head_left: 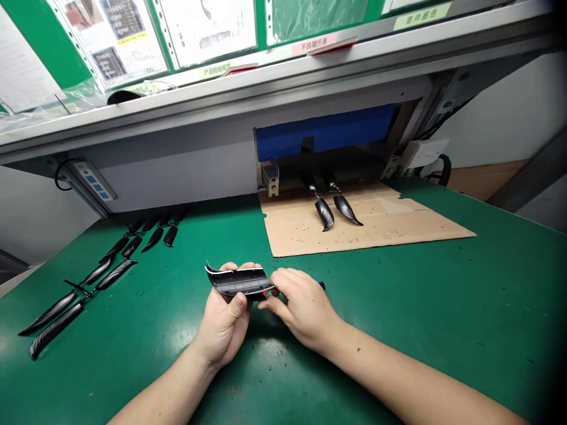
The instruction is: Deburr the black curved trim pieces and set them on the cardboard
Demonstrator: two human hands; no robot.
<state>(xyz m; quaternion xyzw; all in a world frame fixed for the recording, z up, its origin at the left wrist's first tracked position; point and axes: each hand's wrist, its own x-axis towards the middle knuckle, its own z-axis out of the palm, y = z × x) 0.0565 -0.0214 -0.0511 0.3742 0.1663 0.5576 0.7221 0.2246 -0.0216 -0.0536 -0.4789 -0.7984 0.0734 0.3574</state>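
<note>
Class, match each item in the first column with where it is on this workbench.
Column 1
1. Curved black plastic part
2. Pair of striped black parts
3. Rows of striped black parts
4. Power strip with blue switches

Column 2
A. Under the grey shelf
B. On the brown cardboard sheet
C. In the person's left hand
D. Directly on the green mat

Right pairs: 1-C, 2-B, 3-D, 4-A
</note>
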